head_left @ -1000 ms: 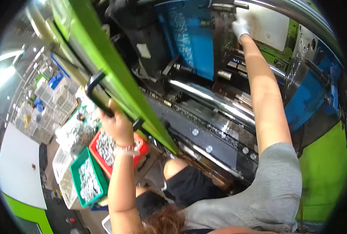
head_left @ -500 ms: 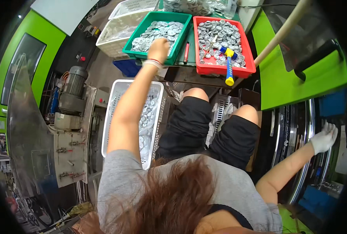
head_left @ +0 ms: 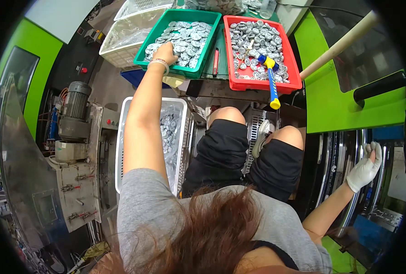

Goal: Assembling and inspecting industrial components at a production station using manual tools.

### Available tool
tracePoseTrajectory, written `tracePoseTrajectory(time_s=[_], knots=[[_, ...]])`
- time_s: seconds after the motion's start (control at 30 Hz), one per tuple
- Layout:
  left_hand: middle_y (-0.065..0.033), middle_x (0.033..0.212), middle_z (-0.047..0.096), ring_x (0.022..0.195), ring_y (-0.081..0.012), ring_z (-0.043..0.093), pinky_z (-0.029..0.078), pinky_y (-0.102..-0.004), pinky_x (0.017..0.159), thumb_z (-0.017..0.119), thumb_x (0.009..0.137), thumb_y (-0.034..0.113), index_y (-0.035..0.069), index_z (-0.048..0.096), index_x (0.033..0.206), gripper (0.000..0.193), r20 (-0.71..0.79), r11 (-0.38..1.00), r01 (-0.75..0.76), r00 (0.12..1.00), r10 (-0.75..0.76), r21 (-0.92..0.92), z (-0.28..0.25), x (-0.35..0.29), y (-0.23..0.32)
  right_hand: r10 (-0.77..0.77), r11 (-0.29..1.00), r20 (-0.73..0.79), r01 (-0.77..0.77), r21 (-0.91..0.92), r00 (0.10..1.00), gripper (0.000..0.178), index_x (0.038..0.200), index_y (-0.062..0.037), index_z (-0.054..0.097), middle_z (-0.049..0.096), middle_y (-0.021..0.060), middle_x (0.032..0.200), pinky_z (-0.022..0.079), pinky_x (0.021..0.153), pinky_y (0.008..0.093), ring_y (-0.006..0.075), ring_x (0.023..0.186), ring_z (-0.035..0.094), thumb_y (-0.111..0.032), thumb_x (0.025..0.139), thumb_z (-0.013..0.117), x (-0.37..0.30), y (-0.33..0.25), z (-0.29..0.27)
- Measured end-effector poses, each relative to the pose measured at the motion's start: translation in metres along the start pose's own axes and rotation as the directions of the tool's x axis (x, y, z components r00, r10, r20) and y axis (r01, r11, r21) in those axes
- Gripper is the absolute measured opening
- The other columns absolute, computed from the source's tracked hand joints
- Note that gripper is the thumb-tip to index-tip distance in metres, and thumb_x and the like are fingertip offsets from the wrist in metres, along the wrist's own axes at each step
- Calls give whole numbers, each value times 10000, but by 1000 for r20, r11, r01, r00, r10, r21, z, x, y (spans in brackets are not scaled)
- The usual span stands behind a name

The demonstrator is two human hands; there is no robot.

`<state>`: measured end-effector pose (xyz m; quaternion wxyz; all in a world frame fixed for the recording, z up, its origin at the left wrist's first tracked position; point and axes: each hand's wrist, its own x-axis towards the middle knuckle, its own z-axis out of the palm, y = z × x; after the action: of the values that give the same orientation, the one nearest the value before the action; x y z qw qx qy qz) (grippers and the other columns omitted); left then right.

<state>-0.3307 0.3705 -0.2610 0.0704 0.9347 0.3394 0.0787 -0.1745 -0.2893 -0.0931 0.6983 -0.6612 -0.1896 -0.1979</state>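
Note:
My bare left hand (head_left: pixel 166 53), with bands at the wrist, is at the near left of a green tray (head_left: pixel 194 73) heaped with flat grey metal discs (head_left: pixel 187 39). Its fingers curl down against the discs, and whatever is in them is hidden. Far to the right, my right hand (head_left: pixel 364 171) wears a white glove with some bare skin showing at the fingers. It is raised beside the shiny machine bars (head_left: pixel 356 201), fingers drawn together; I cannot make out anything between them.
A red tray (head_left: pixel 262 85) of round grey parts carries a blue-and-yellow mallet (head_left: pixel 272 82). A red pen-like tool (head_left: pixel 216 61) lies between the trays. Left of my legs stands a white lined crate (head_left: pixel 183 132) of parts. A green machine panel (head_left: pixel 349 112) and a pole (head_left: pixel 337 45) bound the right.
My left hand has shifted left and slightly nearer within the green tray. My gloved right hand has moved inward and turned upward. The whole view has shifted slightly.

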Motion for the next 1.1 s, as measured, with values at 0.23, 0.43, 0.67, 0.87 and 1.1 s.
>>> tracePoseTrajectory(time_s=[0.23,0.43,0.67,0.87,1.1], knots=[[-206,916,624,863,-383,590,463,-438,784,511,774,121,51,587,899,162,-75,991,-13,997,3,-130,4,17,-6,42,999,31,-43,21,999,247,1150,40,499,569,129,1061,448,881,344,183,910,543,-50,938,411,-10,8,-7],[-232,938,622,896,-392,592,458,-453,810,451,761,180,57,644,895,265,-218,950,209,941,-259,-231,2,28,21,66,998,49,-67,18,997,243,1142,30,514,572,108,1022,457,860,329,164,878,544,-46,931,422,-19,6,-5],[-251,990,614,944,-366,602,474,-435,814,534,789,386,-10,564,1050,475,76,983,173,981,-177,54,-7,20,42,94,995,33,-93,-31,995,255,1160,35,498,563,121,1060,452,865,335,160,881,543,-72,941,422,-22,7,-6],[-168,907,655,852,-342,633,497,-442,746,453,863,275,65,662,874,297,9,971,82,996,-86,225,4,18,29,103,995,39,-102,-10,994,257,1160,30,502,568,124,1073,447,887,345,173,913,553,-80,943,419,-25,8,6],[38,531,410,412,-50,375,277,-199,363,513,895,294,85,530,750,254,291,276,212,912,289,-938,-83,-87,176,122,980,158,-94,-176,980,273,1123,16,533,587,105,1027,474,815,297,158,879,579,-161,916,514,-48,-22,51]])
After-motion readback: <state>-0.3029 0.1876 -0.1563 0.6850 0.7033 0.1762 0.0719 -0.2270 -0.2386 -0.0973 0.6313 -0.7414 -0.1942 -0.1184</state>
